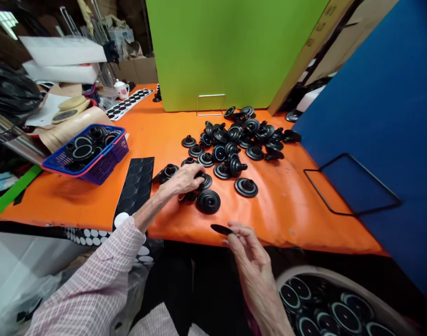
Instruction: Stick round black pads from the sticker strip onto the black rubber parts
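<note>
My left hand (185,179) reaches over the orange table, its fingers closed around the neck of a black stepped round base (206,182). Between the thumb and fingers of my right hand (250,249), a thin black disc (220,229) is pinched near the table's front edge. Close to my left hand lie another black base (208,201), flat side down, and one more (246,187) farther right. Left of my left forearm is a sheet of black round stickers (138,179), with a white bare circle at its near end.
Many black bases (234,135) are heaped at the table's middle. A blue basket (110,161) of black parts stands left. Green (230,51) and blue (381,116) boards with wire handles rise behind and right. A tub (300,271) of ringed discs sits low right.
</note>
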Demonstrator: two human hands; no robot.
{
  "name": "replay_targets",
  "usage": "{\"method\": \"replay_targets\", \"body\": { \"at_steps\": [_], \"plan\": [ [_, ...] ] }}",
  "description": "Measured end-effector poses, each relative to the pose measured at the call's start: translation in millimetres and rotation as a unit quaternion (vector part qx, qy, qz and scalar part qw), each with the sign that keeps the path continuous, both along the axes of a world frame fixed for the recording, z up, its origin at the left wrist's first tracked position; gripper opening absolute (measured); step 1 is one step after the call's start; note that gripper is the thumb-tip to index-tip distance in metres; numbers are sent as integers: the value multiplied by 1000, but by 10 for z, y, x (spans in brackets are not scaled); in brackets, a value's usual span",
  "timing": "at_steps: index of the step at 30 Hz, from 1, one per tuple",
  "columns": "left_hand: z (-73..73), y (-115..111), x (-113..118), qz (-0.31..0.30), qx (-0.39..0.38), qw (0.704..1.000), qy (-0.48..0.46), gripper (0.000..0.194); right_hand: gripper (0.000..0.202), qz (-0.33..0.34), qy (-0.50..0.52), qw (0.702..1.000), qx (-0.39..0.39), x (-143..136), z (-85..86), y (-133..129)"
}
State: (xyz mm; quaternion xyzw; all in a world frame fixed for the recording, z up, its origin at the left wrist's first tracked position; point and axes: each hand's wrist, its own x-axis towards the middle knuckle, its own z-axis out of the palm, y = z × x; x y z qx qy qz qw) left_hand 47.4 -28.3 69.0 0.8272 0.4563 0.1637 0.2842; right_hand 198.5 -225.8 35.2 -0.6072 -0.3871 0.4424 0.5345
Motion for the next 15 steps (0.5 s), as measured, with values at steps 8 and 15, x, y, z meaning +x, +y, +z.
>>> {"method": "replay_targets", "body": {
  "at_steps": [8, 15],
  "plan": [
    [252, -325, -470, 175, -364, 722, -562, 15, 28, 58, -58, 996, 22, -115, 62, 141],
    [184, -1050, -710, 235, -388, 693, -560, 20, 27, 84, 7, 994, 70, -373, 203, 214]
  ]
}}
